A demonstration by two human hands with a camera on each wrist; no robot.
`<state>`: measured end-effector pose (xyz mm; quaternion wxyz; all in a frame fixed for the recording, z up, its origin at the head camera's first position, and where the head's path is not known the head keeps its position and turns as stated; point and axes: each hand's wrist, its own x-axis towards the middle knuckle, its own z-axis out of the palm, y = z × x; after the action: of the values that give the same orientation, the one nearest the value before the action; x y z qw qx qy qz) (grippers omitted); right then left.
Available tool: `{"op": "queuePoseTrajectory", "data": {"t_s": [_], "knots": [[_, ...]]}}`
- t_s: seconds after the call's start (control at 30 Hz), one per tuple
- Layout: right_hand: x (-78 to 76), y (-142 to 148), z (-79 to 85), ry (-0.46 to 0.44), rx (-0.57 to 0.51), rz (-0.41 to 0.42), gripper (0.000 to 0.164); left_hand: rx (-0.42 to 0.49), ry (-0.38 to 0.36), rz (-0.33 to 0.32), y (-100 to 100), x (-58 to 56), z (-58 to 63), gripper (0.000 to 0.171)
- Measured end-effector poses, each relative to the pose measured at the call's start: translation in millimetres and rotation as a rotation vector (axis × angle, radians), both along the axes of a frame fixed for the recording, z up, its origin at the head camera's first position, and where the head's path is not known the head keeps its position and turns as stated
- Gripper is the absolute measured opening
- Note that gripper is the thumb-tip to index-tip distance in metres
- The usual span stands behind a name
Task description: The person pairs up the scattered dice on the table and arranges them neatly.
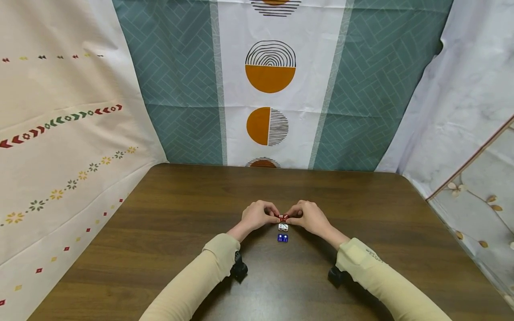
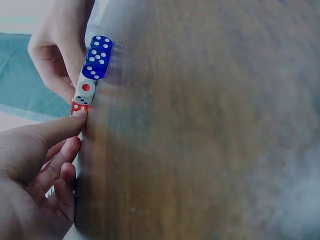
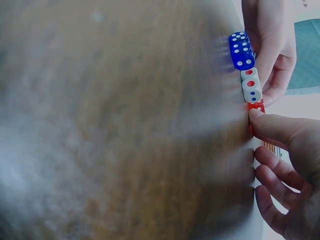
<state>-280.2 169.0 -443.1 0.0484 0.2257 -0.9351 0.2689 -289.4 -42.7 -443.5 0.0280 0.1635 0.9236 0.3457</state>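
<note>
Two red dice [image 1: 283,217] sit side by side on the table. From the left, my left hand [image 1: 256,216] pinches one of them between thumb and index finger. My right hand [image 1: 311,219] pinches the other from the right, so the two hands face each other. Fingertips partly cover the red die [image 2: 76,106] in the left wrist view. Closer to me lies a pair of white dice [image 1: 283,227], followed by a pair of blue dice [image 1: 283,238]. The blue dice [image 3: 242,51] show white pips in the right wrist view.
The brown wooden table [image 1: 192,196] spreads out around the hands. A green and white patterned cloth [image 1: 269,98] hangs behind its far edge. Light patterned cloths flank both sides. A dark wrist device [image 1: 239,269] sits below the left cuff, another [image 1: 335,276] below the right.
</note>
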Motion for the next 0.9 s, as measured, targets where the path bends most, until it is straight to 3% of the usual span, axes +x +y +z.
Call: {"op": "queuePoseTrajectory", "data": {"t_s": [0.9], "knots": [[-0.1, 0.6, 3.3, -0.019, 0.016, 0.006, 0.013, 0.008, -0.006, -0.007, 2.1, -1.1, -1.4, 0.010]]}}
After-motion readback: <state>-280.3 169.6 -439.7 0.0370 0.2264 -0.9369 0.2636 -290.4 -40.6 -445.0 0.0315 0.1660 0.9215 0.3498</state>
